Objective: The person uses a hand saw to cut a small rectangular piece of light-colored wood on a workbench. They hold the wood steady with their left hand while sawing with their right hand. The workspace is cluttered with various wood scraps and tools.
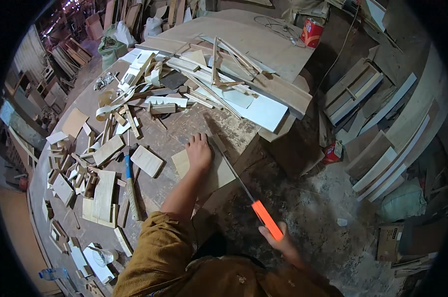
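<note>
No legible text (red can (311, 34) included)

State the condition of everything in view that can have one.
Left hand: resting on the pale board
Right hand: closed around orange-handled saw
Saw: blade at the board, cutting unclear
Blue-handled tool: lying down, unheld
Red can at top: upright
Clear bottle: upright or lying, unclear

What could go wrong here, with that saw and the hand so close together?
The saw could slip: its blade runs close beside the left hand, so the fingers might get nicked.

The pale board could shift, since I see only that hand pressing it down at the table's edge, and no clamp.

The long-handled tool lies near the left forearm and might get knocked.
</note>
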`<state>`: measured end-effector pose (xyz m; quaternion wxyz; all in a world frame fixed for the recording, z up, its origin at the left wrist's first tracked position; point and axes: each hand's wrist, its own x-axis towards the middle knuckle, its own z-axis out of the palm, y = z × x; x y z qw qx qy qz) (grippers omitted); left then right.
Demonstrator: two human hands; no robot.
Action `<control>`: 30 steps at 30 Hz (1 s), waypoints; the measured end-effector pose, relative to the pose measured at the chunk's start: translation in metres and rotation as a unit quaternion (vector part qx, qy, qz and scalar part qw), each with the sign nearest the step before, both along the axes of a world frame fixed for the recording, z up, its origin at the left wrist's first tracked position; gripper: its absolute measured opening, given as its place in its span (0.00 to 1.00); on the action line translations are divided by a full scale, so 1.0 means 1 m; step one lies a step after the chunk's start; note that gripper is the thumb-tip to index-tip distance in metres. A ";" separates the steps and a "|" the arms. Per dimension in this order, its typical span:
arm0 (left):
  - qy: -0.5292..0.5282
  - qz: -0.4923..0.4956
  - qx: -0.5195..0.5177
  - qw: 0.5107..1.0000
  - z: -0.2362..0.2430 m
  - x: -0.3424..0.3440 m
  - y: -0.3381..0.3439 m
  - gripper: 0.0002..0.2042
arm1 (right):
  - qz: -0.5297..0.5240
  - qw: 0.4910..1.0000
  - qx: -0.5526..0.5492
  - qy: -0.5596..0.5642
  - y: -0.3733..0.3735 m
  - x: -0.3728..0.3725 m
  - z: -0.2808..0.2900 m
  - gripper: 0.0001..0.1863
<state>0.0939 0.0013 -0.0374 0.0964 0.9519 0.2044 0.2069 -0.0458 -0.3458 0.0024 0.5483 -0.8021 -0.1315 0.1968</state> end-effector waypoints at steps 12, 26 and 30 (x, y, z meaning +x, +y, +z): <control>0.010 -0.015 -0.008 1.000 0.002 0.003 0.000 0.10 | 0.046 0.996 0.023 -0.068 0.030 0.035 -0.010 0.16; -0.021 -0.001 0.015 1.000 0.004 0.003 -0.004 0.09 | -0.015 0.997 -0.052 -0.053 -0.100 -0.039 -0.028 0.09; -0.005 0.010 0.012 1.000 0.000 0.001 -0.001 0.10 | 0.002 0.980 0.112 0.166 -0.084 -0.035 0.006 0.10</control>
